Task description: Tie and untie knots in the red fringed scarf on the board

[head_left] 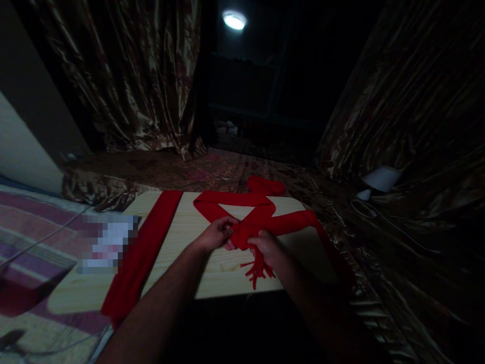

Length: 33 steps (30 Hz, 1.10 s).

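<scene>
A long red scarf (242, 202) lies crossed over itself on a light wooden board (182, 237). My left hand (217, 233) is closed on the scarf where its bands cross. Close beside it, my right hand (265, 247) is closed on the same bunch, and the scarf's red fringe (257, 270) hangs out below its fingers. One band of the scarf (144, 253) runs straight down the left part of the board and off its near edge. Another band trails off the board's right edge.
Shiny patterned curtains (125, 76) hang at left and right, and a dark opening with a round lamp (234, 20) lies ahead. A striped cloth (34, 227) lies at left. A white object (381, 178) with a cable rests at right. The room is dim.
</scene>
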Motion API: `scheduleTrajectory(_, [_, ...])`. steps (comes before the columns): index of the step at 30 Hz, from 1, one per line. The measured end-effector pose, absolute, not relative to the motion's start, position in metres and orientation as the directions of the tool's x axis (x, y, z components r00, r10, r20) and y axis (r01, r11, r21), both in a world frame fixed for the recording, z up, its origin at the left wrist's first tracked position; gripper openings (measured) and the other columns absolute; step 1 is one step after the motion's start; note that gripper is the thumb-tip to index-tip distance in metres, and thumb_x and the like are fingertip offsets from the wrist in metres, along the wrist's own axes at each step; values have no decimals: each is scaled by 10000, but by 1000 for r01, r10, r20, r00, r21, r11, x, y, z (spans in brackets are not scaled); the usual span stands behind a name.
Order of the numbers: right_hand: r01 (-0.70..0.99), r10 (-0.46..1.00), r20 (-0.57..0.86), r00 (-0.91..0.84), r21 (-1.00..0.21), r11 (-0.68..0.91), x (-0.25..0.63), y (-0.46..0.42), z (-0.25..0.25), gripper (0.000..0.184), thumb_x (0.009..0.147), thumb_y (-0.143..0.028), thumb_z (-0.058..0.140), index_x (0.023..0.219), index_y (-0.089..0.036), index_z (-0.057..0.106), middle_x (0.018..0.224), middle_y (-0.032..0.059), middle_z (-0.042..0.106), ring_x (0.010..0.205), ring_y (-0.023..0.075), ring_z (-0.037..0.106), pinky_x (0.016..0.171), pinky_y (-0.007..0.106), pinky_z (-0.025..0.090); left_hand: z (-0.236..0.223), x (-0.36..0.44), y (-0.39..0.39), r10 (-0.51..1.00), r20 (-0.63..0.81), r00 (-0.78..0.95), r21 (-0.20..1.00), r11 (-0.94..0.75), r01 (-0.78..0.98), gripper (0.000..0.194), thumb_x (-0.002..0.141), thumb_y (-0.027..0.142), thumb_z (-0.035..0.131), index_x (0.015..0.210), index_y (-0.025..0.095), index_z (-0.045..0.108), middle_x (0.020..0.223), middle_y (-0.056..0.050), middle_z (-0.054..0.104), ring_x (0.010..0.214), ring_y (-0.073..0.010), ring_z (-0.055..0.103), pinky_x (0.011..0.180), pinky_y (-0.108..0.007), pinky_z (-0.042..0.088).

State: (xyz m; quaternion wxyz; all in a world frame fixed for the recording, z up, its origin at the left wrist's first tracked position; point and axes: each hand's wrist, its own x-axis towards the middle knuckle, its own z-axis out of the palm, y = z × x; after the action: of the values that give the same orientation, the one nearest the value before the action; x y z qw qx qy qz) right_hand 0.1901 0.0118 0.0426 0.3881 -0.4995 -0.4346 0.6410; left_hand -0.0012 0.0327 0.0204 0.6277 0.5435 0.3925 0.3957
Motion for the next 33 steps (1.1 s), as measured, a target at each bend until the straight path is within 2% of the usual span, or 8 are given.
scheduleTrajectory(3, [-127,940,-328,-91,-932,-338,194,16,46,243,587,-185,689,631,-206,451,424,-92,439,349,46,350,354,170,249,17,1,37,956,-17,292,997,37,-62,416,803,414,679,1105,172,525,617,42,605,439,-135,604,436,-229,457])
scheduleTrajectory(7, [-205,940,-332,-78,-917,-341,205,20,52,246,611,-188,671,669,-215,434,457,-86,467,350,48,349,348,175,234,12,2,42,989,70,133,998,-69,-13,322,827,430,626,1021,191,530,591,65,554,392,-91,490,410,-203,359])
scheduleTrajectory(11, [-193,926,-333,-178,-911,-365,213,18,56,217,630,-206,661,686,-208,451,456,-92,449,343,42,315,344,176,209,6,0,48,968,249,-10,960,-245,135,266,827,402,612,986,192,575,771,0,649,585,-125,575,539,-239,442])
scheduleTrajectory(15, [-64,901,-337,-274,-928,-366,216,9,50,166,640,-245,654,696,-195,506,432,-95,429,336,46,297,346,183,203,4,-2,52,942,319,-104,931,-292,218,208,851,363,569,975,198,589,818,-16,663,700,-154,607,631,-258,472])
scheduleTrajectory(21, [62,849,-376,-371,-922,-382,213,-12,44,300,566,-205,722,854,-155,650,627,-3,657,506,136,568,520,264,466,13,-3,45,942,285,-177,886,-189,424,203,794,294,620,973,200,607,830,-34,697,722,-180,633,677,-288,481])
scheduleTrajectory(25, [127,899,-315,-305,-949,-289,215,-10,41,233,682,-327,724,841,-164,679,729,44,711,621,195,636,609,315,497,18,-5,38,951,285,-117,821,-179,543,296,788,337,659,1062,227,651,946,-59,743,804,-205,676,726,-298,487])
scheduleTrajectory(30, [440,932,-283,-227,-883,-161,226,0,38,126,720,-249,647,802,-159,677,725,35,710,634,184,632,579,271,445,20,-7,35,979,203,-32,662,-113,741,213,795,379,636,949,255,716,889,-67,753,747,-231,672,647,-305,435])
scheduleTrajectory(33, [763,927,-266,-266,-646,33,233,-1,51,107,747,-276,660,745,-169,666,713,34,702,616,164,610,557,255,381,24,-7,33,985,174,-5,562,-96,822,201,811,407,602,869,249,712,840,-76,739,732,-237,661,609,-305,398])
